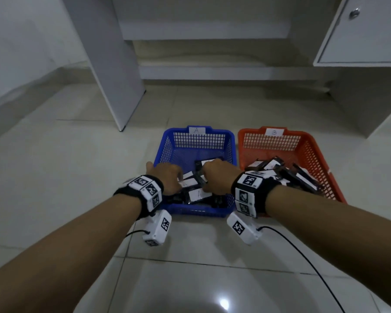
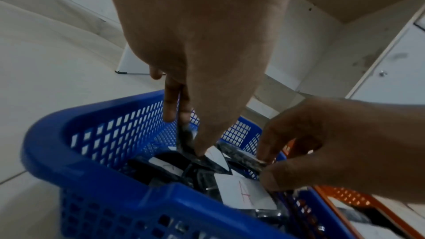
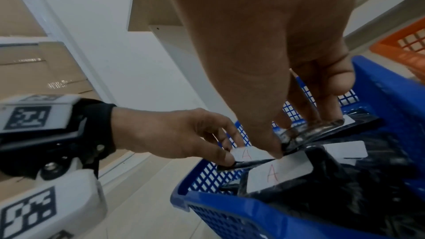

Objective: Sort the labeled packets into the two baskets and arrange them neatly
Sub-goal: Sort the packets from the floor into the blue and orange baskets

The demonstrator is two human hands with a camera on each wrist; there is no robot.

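From the head camera: both my hands work inside the blue basket, tagged A, on the tiled floor; the orange basket, tagged B, stands just beside it, heaped with dark packets. My left hand and right hand curl over the A packets at the near end; the far end lies bare, which I judge room enough for tidy rows.

From the left wrist: my left fingers pinch a dark packet by its edge, standing it on end.

From the right wrist: my right hand pinches the glossy seam of another packet, while the left thumb holds a labelled one near the mesh wall. They look light, limp and slippery; I would grip flat seams, not middles, and mind the rim.
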